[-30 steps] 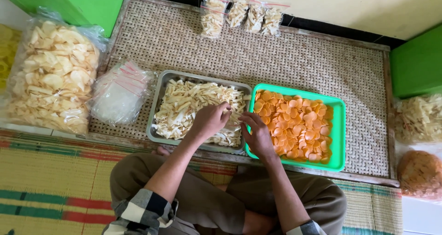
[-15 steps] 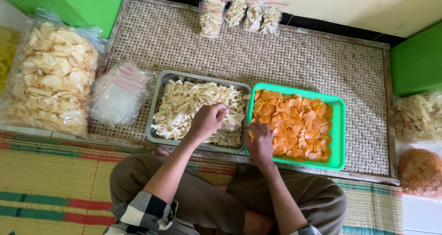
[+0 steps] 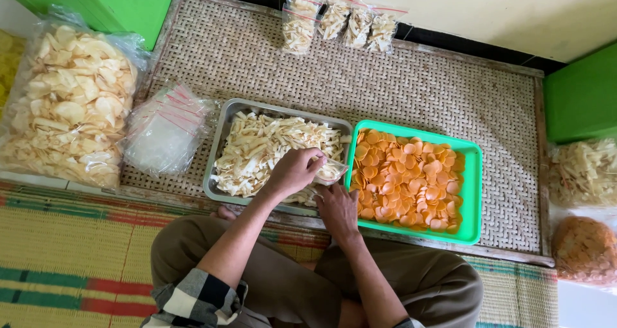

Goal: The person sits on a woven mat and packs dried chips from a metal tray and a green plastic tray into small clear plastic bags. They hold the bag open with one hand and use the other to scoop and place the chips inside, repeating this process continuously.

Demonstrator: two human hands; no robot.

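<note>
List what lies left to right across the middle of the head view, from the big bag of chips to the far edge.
Big bag of pale chips → stack of empty clear bags → metal tray of pale strips → green tray of orange chips → bag of pale strips.
</note>
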